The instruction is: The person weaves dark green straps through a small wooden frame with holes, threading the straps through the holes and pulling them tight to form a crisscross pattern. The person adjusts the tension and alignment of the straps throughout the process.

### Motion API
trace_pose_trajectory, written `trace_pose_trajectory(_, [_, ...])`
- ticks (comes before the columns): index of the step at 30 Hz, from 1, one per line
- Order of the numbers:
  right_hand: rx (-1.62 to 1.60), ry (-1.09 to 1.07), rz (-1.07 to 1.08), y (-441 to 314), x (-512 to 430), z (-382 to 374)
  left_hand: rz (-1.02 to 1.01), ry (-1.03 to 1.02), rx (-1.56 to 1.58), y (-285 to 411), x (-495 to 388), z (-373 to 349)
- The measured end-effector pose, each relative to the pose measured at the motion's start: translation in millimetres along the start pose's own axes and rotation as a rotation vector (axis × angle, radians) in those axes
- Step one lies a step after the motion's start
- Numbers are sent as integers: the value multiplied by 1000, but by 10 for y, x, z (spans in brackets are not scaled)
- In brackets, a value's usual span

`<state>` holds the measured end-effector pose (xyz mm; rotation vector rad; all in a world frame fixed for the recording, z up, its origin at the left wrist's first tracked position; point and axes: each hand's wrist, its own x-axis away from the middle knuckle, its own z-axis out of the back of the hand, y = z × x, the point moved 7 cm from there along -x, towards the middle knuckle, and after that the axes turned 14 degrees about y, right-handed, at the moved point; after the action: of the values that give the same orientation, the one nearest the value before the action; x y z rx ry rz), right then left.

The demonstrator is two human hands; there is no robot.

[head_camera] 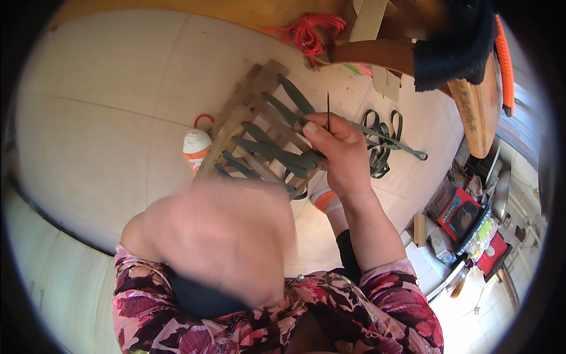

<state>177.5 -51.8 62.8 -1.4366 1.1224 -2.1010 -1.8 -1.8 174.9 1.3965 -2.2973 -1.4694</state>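
Note:
A wooden frame (pixel 239 101) with slats stands tilted on the floor in front of me, with dark green flat straps (pixel 274 152) wound across it. My right hand (pixel 338 146) pinches a dark green strap at the frame's right side. A thin, dark, pointed tool (pixel 328 106), perhaps a needle or an awl, sticks up from between its fingers. Close to the camera, my left hand (pixel 225 239) and forearm are a large blur over the near end of the frame; its fingers and anything in them cannot be made out. Loose dark green strap (pixel 382 146) lies looped on the floor to the right.
A bundle of red cord (pixel 311 33) rests on curved wooden furniture (pixel 371 52) at the top. Dark cloth (pixel 455 48) and an orange-handled tool (pixel 506 66) are at upper right. Boxes and a red package (pixel 460 212) are piled at right. Orange-and-white shoes (pixel 197 148) flank the frame.

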Motion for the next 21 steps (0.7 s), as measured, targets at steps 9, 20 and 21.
trace_pose_trajectory(9, [-18,-209,-238,52,24,-102,-38,307,-1016,-837,218,514])
trace_pose_trajectory(20, [118,-282,26,191,29,-140,-19,204,-1116,-961,357,456])
trace_pose_trajectory(21, [139,-271,118,177,36,-163,-5,225,-1151,-967,376,453])
